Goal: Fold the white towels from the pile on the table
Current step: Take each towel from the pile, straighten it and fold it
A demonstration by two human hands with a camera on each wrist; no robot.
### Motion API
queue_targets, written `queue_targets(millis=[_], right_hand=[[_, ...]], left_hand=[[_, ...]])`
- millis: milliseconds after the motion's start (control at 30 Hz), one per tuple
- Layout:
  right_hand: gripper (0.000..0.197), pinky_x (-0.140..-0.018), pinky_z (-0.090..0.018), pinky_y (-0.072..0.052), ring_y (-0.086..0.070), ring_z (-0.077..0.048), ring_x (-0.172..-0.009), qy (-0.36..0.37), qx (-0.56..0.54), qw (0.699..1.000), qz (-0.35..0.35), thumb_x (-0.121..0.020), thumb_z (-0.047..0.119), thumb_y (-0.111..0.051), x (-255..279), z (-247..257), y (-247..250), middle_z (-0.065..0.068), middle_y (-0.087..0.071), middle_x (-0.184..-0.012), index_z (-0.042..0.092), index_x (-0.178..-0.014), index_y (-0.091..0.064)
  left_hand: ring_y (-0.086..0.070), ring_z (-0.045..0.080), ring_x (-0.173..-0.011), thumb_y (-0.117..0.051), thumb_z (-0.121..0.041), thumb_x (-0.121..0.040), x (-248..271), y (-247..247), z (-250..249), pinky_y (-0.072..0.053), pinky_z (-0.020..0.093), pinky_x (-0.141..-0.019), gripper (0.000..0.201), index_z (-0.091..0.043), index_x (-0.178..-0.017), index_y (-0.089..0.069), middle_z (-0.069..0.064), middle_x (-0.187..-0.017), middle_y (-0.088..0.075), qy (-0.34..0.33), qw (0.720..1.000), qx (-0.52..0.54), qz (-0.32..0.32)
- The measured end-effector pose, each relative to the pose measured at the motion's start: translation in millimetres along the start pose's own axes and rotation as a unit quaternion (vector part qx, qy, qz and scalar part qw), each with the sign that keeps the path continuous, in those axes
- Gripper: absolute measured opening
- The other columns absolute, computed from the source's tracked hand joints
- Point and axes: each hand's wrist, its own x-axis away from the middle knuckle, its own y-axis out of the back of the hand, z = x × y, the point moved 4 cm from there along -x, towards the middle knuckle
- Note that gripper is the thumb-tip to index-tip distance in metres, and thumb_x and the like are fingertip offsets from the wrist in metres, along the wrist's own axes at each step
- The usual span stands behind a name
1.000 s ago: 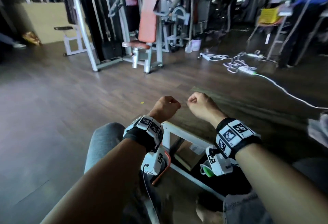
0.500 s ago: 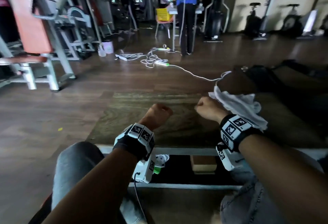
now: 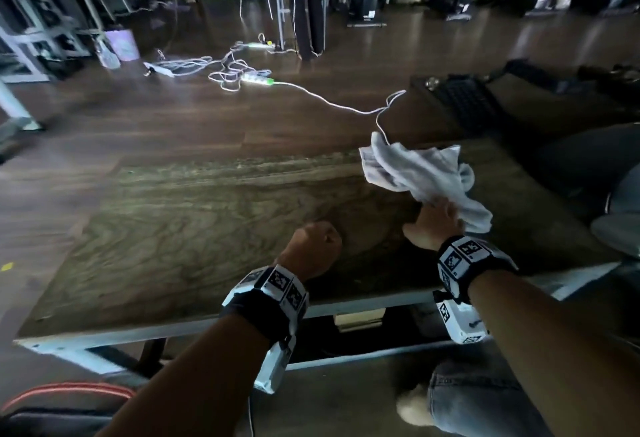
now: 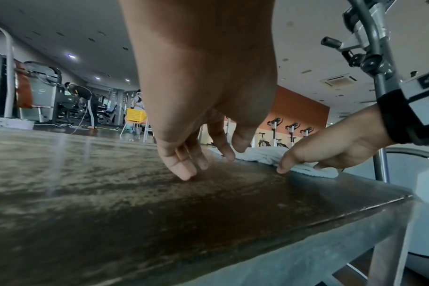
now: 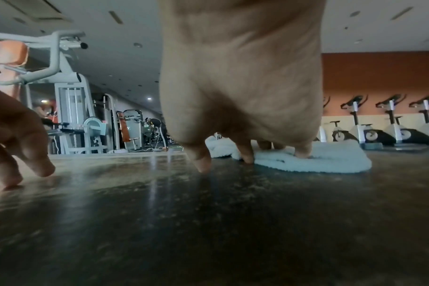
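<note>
A crumpled white towel (image 3: 419,173) lies in a heap at the right side of the wood-grain table (image 3: 180,228). My right hand (image 3: 434,222) is at its near edge. In the right wrist view its fingertips (image 5: 303,153) press down on the towel (image 5: 331,160) while the thumb touches bare table beside it. My left hand (image 3: 317,241) is a hand's width to the left, holding nothing. Seen from the left wrist, its loosely hanging fingers (image 4: 184,170) touch the tabletop, apart from the towel (image 4: 265,154).
The table's white front edge (image 3: 346,308) runs just under my wrists. A power strip with white cables (image 3: 258,80) lies on the floor beyond, one cable reaching the table's far right corner. Dark gear (image 3: 467,97) sits at back right, and a grey seat (image 3: 620,232) at right.
The view has swung right and down onto the table. Both hands, raised as fists before, have come down to the tabletop, and the right one has reached the towel.
</note>
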Motion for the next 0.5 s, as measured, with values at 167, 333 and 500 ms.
queue_targets(millis=[167,333,500], right_hand=[[0.045,-0.118,-0.050,-0.023,-0.032,-0.035,-0.141,0.040,-0.038,0.994,-0.093,-0.095,0.027,-0.050,-8,0,1,-0.016,-0.038,-0.149,0.009,-0.136,-0.051],[0.026,-0.062,-0.027,-0.048,-0.068,-0.026,-0.078,0.153,-0.223,0.962,-0.042,-0.099,0.024,-0.052,25,19,15,-0.009,-0.070,-0.084,0.008,-0.089,-0.069],[0.019,-0.081,-0.022,-0.052,-0.068,-0.011,-0.091,0.320,-0.199,0.908,0.181,-0.095,0.009,-0.057,91,58,-1,0.002,-0.073,-0.096,0.018,-0.094,-0.074]], left_hand=[[-0.066,0.028,-0.097,-0.052,-0.027,-0.086,-15,-7,-7,-0.051,0.037,-0.091,0.027,-0.011,-0.097,-0.071,0.010,-0.101,-0.072,-0.004,1.000,0.001,-0.028],[-0.066,0.032,-0.094,-0.057,-0.020,-0.089,-17,-10,-23,-0.050,0.036,-0.083,0.016,-0.009,-0.093,-0.068,0.013,-0.095,-0.071,-0.023,0.997,0.030,-0.067],[-0.062,0.029,-0.100,-0.054,-0.041,-0.093,-6,-7,-29,-0.046,0.032,-0.079,0.038,-0.007,-0.108,-0.063,0.011,-0.105,-0.067,0.036,0.998,0.039,-0.042]])
